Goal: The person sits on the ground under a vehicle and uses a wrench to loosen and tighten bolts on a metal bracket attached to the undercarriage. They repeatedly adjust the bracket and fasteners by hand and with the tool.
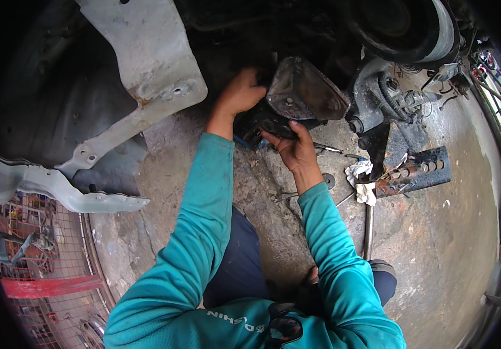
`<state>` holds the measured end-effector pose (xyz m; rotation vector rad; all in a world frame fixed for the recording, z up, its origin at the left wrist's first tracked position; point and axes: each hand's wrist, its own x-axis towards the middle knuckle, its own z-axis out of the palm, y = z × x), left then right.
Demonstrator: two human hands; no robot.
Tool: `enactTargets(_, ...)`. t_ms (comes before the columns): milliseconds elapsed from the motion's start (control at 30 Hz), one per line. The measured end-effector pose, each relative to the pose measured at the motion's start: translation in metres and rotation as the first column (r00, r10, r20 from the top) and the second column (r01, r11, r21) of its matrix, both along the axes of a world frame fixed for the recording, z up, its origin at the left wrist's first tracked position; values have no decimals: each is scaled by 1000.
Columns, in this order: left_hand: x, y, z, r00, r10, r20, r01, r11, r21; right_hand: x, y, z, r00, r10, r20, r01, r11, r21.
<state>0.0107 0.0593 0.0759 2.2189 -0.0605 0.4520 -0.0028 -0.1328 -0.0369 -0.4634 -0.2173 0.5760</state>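
Note:
A dished, roughly triangular metal bracket (304, 93) with a bolt or hole near its left corner sits in front of me, at the edge of the dark vehicle underside. Below it runs a black part (276, 124), whose exact kind I cannot make out. My right hand (297, 151) grips this black part from below, thumb on its near edge. To the left of the bracket, my left hand (240, 94) is closed with curled fingers. Its fingertips vanish into shadow, so what they hold is hidden.
A pale bent metal panel (157, 75) juts in from the upper left. Tools (327, 148), a white rag (364, 177), a metal bar (369, 230) and a perforated black bracket (422, 171) lie on the concrete floor (431, 244). A greasy mechanical assembly (384, 96) stands right; red mesh (52, 288) borders the left.

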Motion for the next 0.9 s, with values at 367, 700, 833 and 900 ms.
enactTargets(367,-9,-17,21,996,-61,69,62,998,-17,0,-4,2,1000,-2,1,2,1000,-2)
enactTargets(700,-10,-14,22,988,-80,132,85,996,-33,-1,1,4,1000,21,10,-21,1000,-8)
enactTargets(833,-15,-20,20,990,-64,123,81,987,-136,1,-4,1,999,27,23,-26,999,-35)
enactTargets(900,-14,-22,20,994,-17,107,33,989,-142,1,-3,0,1000,21,19,-20,999,-25)
